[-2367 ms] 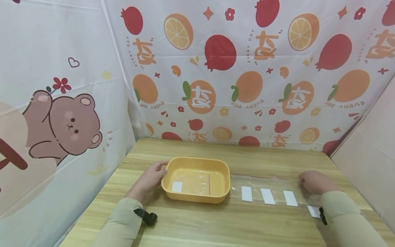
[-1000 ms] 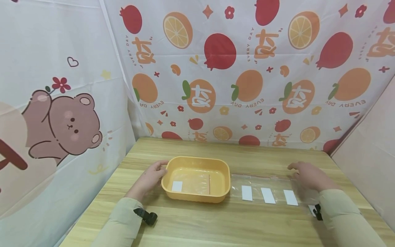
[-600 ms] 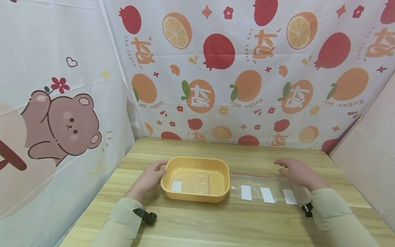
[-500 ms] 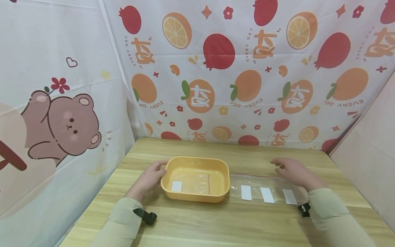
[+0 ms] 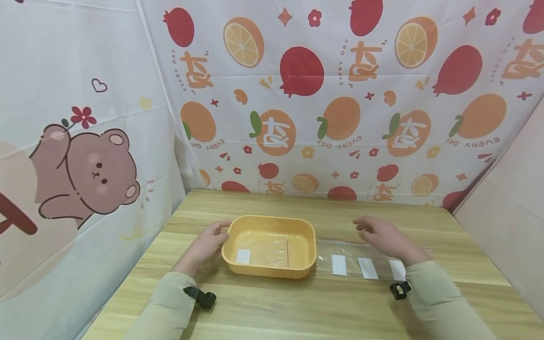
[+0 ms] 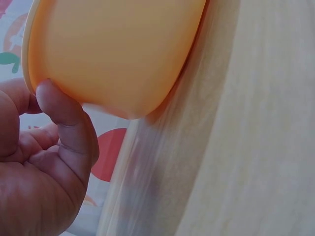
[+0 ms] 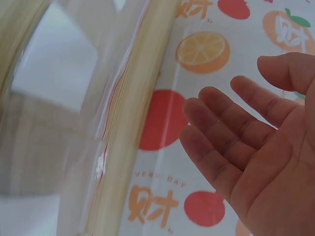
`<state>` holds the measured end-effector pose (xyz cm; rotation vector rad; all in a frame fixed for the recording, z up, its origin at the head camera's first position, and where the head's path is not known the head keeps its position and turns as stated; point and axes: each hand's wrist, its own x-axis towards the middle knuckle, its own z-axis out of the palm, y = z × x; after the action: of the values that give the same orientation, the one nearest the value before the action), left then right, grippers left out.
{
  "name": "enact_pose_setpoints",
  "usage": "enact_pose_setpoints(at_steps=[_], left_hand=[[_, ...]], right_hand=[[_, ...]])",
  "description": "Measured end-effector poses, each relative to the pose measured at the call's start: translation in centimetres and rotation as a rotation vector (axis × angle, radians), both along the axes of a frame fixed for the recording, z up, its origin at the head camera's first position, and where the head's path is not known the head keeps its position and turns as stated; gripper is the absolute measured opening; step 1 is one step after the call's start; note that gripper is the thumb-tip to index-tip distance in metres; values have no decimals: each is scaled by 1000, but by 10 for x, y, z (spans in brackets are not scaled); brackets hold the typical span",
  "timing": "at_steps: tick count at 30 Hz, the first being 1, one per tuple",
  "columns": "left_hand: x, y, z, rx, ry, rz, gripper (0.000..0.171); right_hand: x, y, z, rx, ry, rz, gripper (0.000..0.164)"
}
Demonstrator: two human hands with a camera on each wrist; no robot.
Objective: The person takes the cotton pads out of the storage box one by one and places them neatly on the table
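Observation:
A yellow plastic basin [image 5: 272, 272] sits on the table. My left hand [image 5: 209, 242] pinches its left rim, with the thumb outside the wall in the left wrist view. Inside the basin lies a clear zip bag [image 5: 269, 254] with a white label. To the right, several clear zip bags [image 5: 352, 249] with white labels lie flat in an overlapping row. My right hand [image 5: 384, 237] hovers over that row, palm down. Its fingers are spread and relaxed, holding nothing in the right wrist view. My right sleeve hides the row's right end.
The wooden table [image 5: 297, 307] runs back to a fruit-print cloth [image 5: 306, 141]. A bear-print cloth [image 5: 97, 165] hangs along the left side, and a pale cloth [image 5: 510, 236] on the right. Each wrist wears a black camera strap.
My right hand was at the row's right end with its fingers curled. It has risen, opened and travelled left over the bags. The left hand and basin have stayed put.

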<state>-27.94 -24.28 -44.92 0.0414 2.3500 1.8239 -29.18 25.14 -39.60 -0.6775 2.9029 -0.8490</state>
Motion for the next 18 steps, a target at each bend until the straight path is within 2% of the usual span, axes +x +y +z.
enact_pose_setpoints(at_steps=[18], left_hand=[[-1,0,-2,4,5,3,48]], right_hand=[[13,-55,1,-104,-99,3,41]])
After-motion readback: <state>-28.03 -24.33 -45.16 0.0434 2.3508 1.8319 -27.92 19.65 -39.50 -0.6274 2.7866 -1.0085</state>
